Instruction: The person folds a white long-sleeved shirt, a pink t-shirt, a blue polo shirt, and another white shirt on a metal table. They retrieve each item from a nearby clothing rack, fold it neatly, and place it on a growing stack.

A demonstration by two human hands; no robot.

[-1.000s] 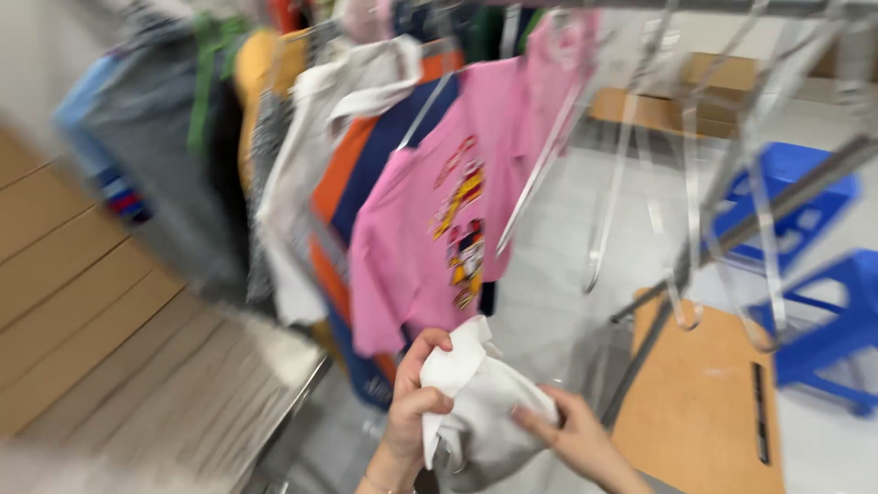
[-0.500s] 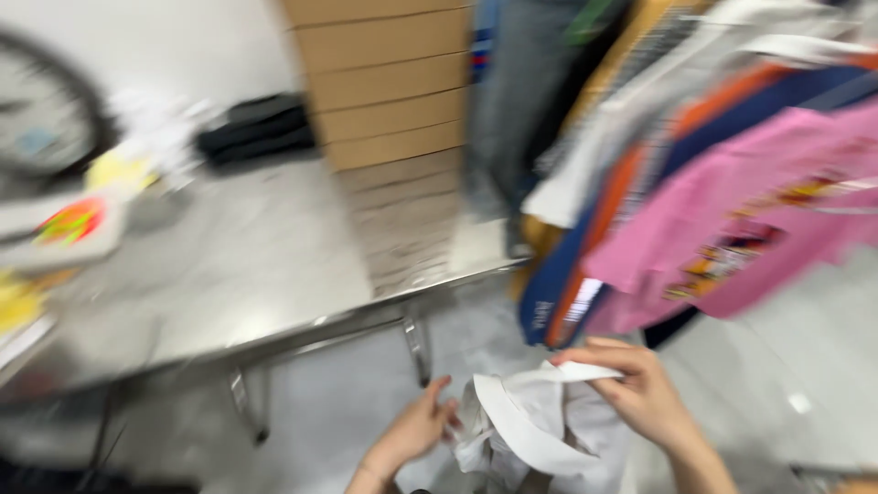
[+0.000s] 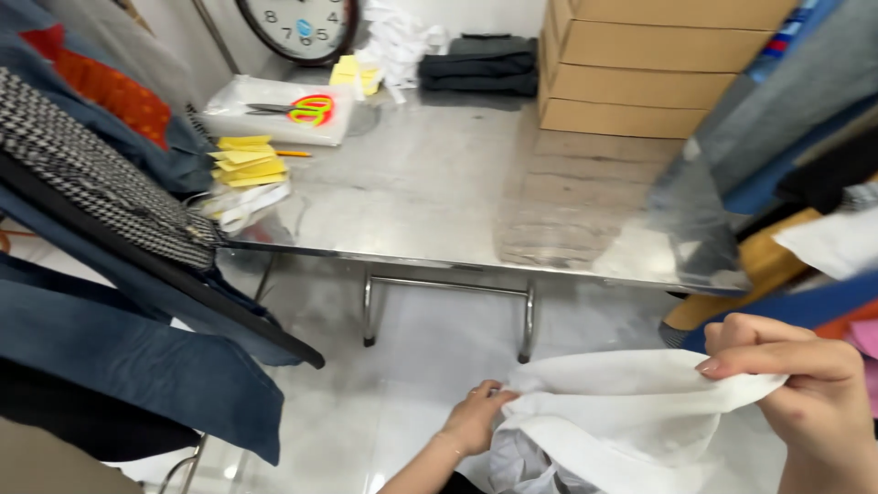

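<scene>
— So what's different from a second ago?

— Mostly the view. A second ago it faced a rack with a pink top; now it looks down at a steel table (image 3: 412, 192). Both hands still grip the same white garment (image 3: 631, 412), which is spread wider between them now, low in front of the person.

— Start at the left, then.

— Well to the left of the left hand (image 3: 476, 416) hang denim pieces (image 3: 119, 357) and a houndstooth garment (image 3: 82, 165) on a dark rail. Beyond that hand, on the table, lie yellow paper slips (image 3: 242, 160), red-handled scissors (image 3: 297, 108) on a clear bag, a wall clock (image 3: 297, 26) and folded dark clothes (image 3: 480, 64).

— And the hand itself?

— Closed around a bunch of the cloth at its left edge, fingers curled in.

— The right?

— The right hand (image 3: 805, 384) pinches the upper hem, fingers folded over it, lifting that side higher. Cardboard boxes (image 3: 649, 64) are stacked beyond it; hanging clothes (image 3: 805, 183) crowd just beside it.

— Meaning?

— I'd judge the cloth is being opened out, no longer bundled.
</scene>
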